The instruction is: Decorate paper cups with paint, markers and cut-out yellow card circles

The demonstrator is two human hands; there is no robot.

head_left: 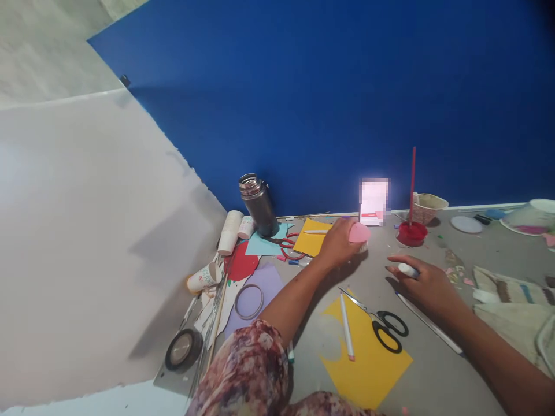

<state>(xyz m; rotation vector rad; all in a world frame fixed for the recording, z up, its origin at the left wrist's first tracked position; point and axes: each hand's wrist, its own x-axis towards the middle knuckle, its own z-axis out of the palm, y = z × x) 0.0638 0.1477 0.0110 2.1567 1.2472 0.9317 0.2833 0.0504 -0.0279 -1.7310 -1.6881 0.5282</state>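
Note:
My left hand [338,242] reaches forward with its fingers round a small cup-like piece with a pink round top [359,233]; its lower part is mostly hidden. My right hand [422,283] grips a short object with a white rounded end [408,270], whose kind I cannot make out. Below that hand lies a long white pen [429,323]. Between my arms, black-handled scissors [376,320] and a white marker [347,326] rest on a cut yellow paper sheet [368,375].
A dark flask [259,205] stands upright at the back, near paper cups [230,231] and red-handled pliers [288,245]. A lit phone [373,202] leans against the blue wall. Right of it, a red stick rises from a red base [411,234]. Black tape [184,349] lies left.

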